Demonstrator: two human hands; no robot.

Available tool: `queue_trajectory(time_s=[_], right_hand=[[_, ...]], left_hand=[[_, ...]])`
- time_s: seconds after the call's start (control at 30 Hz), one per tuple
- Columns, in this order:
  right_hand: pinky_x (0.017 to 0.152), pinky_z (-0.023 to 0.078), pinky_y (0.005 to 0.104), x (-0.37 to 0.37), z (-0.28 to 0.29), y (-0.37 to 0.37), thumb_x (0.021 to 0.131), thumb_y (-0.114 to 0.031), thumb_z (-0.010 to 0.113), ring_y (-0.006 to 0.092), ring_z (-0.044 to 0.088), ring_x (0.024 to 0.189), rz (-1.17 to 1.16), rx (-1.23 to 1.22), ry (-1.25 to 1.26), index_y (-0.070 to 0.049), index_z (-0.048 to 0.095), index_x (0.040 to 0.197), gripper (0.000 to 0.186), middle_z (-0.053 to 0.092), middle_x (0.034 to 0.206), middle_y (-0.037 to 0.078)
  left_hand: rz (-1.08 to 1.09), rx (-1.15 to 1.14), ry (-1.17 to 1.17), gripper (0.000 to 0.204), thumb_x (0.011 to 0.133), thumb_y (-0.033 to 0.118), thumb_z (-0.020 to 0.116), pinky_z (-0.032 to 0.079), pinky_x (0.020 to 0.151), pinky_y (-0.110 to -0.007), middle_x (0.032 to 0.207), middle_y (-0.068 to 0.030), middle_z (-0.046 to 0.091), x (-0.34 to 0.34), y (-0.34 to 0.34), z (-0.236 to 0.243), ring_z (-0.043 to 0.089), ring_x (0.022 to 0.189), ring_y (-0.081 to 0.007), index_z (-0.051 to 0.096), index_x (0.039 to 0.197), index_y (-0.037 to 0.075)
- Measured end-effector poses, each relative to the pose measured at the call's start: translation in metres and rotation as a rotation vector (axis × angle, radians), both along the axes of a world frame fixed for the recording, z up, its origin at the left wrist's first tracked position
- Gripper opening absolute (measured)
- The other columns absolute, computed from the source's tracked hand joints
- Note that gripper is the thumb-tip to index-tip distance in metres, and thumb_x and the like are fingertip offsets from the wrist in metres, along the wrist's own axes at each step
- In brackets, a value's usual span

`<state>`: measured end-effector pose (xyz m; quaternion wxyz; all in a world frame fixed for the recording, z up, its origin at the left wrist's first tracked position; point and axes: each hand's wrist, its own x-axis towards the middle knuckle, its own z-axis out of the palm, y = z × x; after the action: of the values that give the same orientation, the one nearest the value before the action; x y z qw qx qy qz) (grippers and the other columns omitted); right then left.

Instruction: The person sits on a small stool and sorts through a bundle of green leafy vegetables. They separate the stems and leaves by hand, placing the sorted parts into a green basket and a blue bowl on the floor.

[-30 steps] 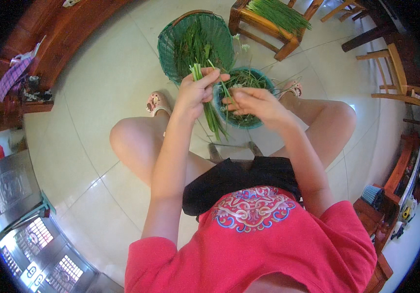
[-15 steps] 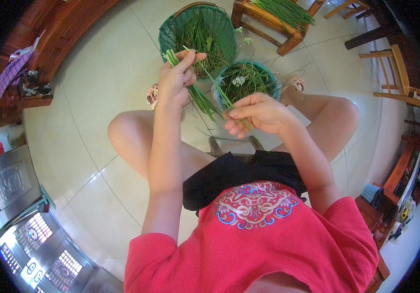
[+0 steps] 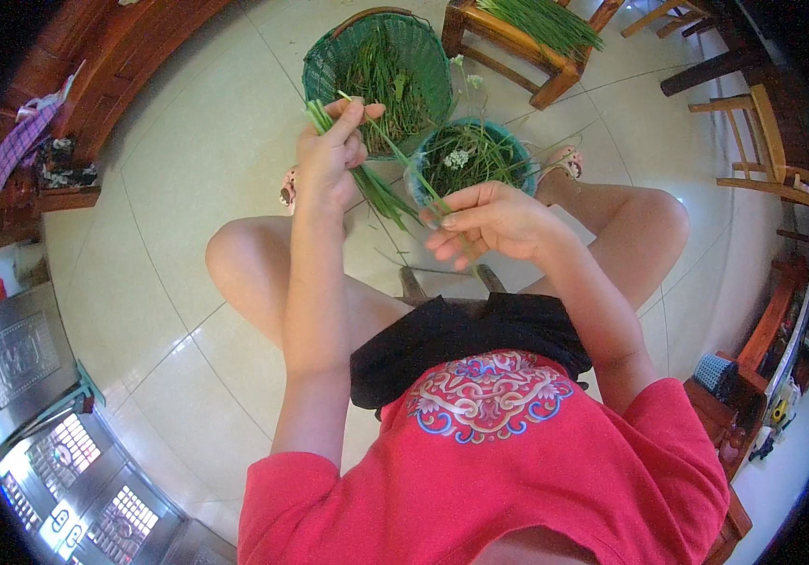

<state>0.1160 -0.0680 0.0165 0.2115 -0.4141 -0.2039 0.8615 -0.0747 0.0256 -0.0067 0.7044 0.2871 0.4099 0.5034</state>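
My left hand [image 3: 331, 155] is closed round a bunch of garlic chives [image 3: 383, 196], their pale cut ends sticking up past the thumb and their leaves hanging toward the right. One long green strand [image 3: 408, 166] runs from the left fingertips down to my right hand [image 3: 500, 222], which pinches its lower part between thumb and forefinger, the other fingers loosely curled. Just beyond the hands stands a smaller teal bucket [image 3: 528, 175] of tangled greens with a white flower head [image 3: 457, 158]. Behind the left hand a larger green woven basket [image 3: 322, 64] holds more loose greens.
A wooden stool [image 3: 494, 62] at the top carries a pile of long chives [image 3: 541, 24]. Small wooden chairs [image 3: 769, 141] stand at the right. Dark wooden furniture [image 3: 112, 85] lines the left. My bent knees flank the work area over a tiled floor [image 3: 169, 235].
Both hands keep their grip and have shifted only very slightly to the left. The whole view has moved a little too; the strand still stretches between the hands.
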Motion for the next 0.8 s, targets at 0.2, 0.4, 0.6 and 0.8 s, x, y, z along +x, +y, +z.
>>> queue_trajectory(time_s=[0.2, 0.4, 0.6, 0.8], right_hand=[[0.059, 0.051, 0.0296, 0.026, -0.016, -0.003, 0.081, -0.009, 0.049, 0.019, 0.061, 0.071, 0.139, 0.012, 0.052, 0.004, 0.05, 0.102, 0.024, 0.059, 0.088, 0.018], [0.057, 0.051, 0.0294, 0.044, -0.03, 0.003, 0.078, -0.007, 0.051, 0.0181, 0.061, 0.068, 0.178, 0.076, -0.005, 0.006, 0.049, 0.103, 0.028, 0.061, 0.08, 0.017], [0.07, 0.045, 0.0321, 0.039, -0.096, 0.018, 0.072, -0.01, 0.056, 0.0208, 0.059, 0.073, 0.318, 1.071, -0.928, -0.004, 0.055, 0.102, 0.031, 0.062, 0.08, 0.013], [0.082, 0.032, 0.034, -0.004, -0.054, 0.04, 0.067, -0.011, 0.058, 0.0197, 0.053, 0.089, 1.097, 1.175, -1.447, -0.01, 0.061, 0.093, 0.027, 0.062, 0.08, 0.006]], left_hand=[[0.147, 0.066, 0.049, 0.013, 0.077, 0.01, 0.057, 0.021, 0.036, -0.018, 0.08, -0.0136, 0.061, -0.014, 0.004, 0.005, 0.026, 0.037, -0.0027, 0.05, 0.085, 0.003], [0.208, 0.097, 0.128, 0.012, 0.078, 0.01, 0.056, 0.022, 0.037, -0.017, 0.08, -0.0134, 0.061, -0.013, 0.003, 0.003, 0.027, 0.038, -0.0016, 0.051, 0.086, 0.002], [0.414, 0.179, 0.213, 0.013, 0.081, 0.013, 0.053, 0.023, 0.038, -0.017, 0.076, -0.0101, 0.06, -0.01, 0.007, 0.001, 0.029, 0.041, -0.0019, 0.05, 0.087, 0.002], [0.43, 0.03, 0.357, 0.017, 0.085, 0.019, 0.047, 0.024, 0.04, -0.017, 0.063, 0.0008, 0.046, -0.035, -0.006, 0.003, 0.03, 0.045, -0.0016, 0.05, 0.086, 0.003]])
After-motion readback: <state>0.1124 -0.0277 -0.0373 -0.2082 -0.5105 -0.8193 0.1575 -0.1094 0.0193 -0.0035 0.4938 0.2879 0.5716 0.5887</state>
